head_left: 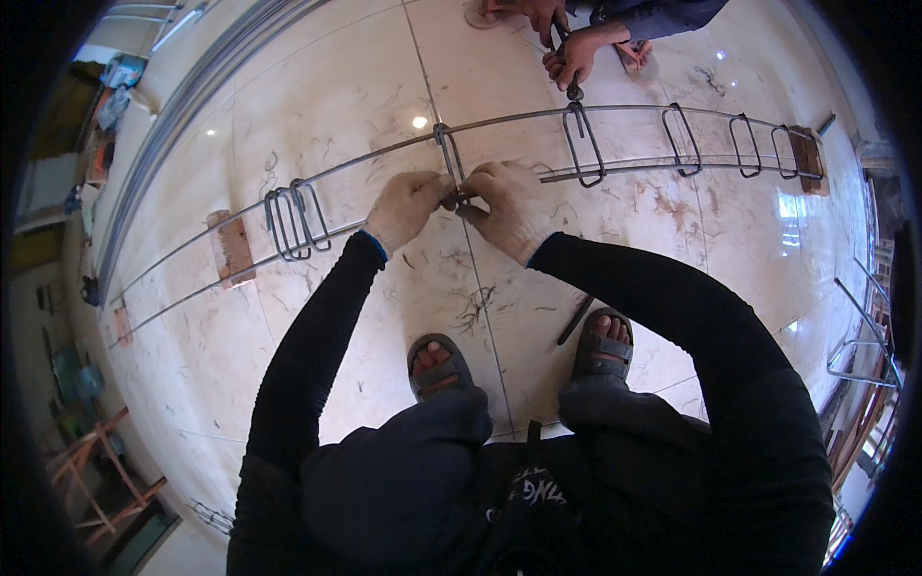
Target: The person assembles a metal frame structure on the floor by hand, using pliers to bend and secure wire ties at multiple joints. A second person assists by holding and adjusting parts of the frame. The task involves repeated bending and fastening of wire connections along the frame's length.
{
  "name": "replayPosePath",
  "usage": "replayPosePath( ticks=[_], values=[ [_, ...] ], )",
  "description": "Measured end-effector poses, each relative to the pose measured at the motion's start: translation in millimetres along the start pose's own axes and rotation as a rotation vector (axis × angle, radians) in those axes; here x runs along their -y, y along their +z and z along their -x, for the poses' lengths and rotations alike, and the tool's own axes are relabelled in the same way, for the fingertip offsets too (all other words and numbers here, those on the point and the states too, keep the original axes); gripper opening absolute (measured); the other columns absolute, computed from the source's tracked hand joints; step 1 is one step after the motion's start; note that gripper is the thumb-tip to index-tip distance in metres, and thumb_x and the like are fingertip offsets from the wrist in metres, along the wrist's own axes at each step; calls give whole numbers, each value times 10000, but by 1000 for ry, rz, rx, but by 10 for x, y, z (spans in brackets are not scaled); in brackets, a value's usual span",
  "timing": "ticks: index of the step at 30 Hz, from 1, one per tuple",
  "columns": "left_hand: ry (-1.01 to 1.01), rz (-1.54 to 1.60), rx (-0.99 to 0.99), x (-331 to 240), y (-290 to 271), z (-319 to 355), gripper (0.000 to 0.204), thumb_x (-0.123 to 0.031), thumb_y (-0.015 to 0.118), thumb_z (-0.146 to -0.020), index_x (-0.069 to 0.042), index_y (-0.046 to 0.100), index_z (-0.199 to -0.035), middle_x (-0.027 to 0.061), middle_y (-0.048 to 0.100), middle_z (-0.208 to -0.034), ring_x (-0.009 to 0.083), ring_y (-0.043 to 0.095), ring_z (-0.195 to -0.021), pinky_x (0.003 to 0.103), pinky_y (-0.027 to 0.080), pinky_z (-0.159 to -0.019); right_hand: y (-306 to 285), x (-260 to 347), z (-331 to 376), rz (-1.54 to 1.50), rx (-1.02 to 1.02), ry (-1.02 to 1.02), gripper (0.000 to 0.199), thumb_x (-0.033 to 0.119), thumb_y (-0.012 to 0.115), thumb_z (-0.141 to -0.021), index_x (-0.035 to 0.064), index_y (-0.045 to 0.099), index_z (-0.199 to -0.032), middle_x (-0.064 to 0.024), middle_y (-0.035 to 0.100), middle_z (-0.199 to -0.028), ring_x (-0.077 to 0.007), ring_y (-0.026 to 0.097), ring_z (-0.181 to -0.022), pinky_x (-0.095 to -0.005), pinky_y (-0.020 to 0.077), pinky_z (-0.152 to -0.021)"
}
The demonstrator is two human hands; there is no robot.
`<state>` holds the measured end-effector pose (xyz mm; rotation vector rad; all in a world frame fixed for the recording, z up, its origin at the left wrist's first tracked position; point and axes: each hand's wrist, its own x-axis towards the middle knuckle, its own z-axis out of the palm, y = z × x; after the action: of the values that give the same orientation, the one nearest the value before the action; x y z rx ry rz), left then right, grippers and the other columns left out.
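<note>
Two long steel rebars, the far one [365, 156] and the near one [629, 169], run across the floor in front of me. Wire stirrups loop around them. In white work gloves, my left hand [407, 206] and my right hand [506, 200] meet at one stirrup [455, 158], over the near bar. Both hands have thumb and fingers pinched together there. What lies between the fingertips is too small to make out, and the gloves hide that part of the near bar. Several stirrups [279, 226] sit bunched to the left of my left hand.
Opposite, a co-worker's hands [576, 56] work pincers [574, 92] at another stirrup [573, 144]. Wood blocks [230, 248] support the bars. Wire scraps [473, 305] litter the tiles. A dark rod [576, 319] lies by my right foot; long bars [182, 120] lie far left.
</note>
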<state>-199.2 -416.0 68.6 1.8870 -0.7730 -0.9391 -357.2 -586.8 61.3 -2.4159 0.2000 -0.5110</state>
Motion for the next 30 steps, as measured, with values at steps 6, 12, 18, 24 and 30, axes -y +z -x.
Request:
replayPosePath(
  ticks=[6,12,18,24,30],
  values=[
    [-108,161,83,-68,-58,14,474,-375,588,-1165,27,792,-1018,43,711,-838,104,572,-745,292,453,-675,-75,181,-34,58,38,-5,169,244,915,-833,172,859,-975,-62,751,-998,-334,713,-997,-482,544,-912],
    [0,16,5,-78,-25,115,481,-370,609,-1166,45,785,-997,48,691,-762,121,597,-721,319,488,-672,-4,132,-143,143,142,11,80,239,899,-814,184,861,-858,-55,737,-914,-330,697,-961,-486,528,-876],
    [64,51,-94,11,28,86,425,-346,609,-1167,27,778,-1055,72,702,-784,141,626,-732,340,522,-695,3,129,-76,95,71,-38,121,173,874,-822,170,850,-941,-62,734,-923,-343,691,-936,-478,526,-853],
    [259,-138,-241,214,145,131,260,-225,668,-1116,3,774,-1050,159,774,-929,305,750,-834,413,571,-755,-37,-10,-85,-262,134,84,93,147,816,-911,104,826,-994,-138,779,-1027,-395,714,-1030,-501,563,-930],
    [431,-306,-344,42,277,276,93,-105,749,-999,-15,764,-981,202,741,-936,431,730,-911,487,578,-788,-112,-80,-127,-257,207,129,132,181,797,-965,94,814,-1062,-151,797,-1058,-409,739,-1051,-497,582,-924]
  ],
)
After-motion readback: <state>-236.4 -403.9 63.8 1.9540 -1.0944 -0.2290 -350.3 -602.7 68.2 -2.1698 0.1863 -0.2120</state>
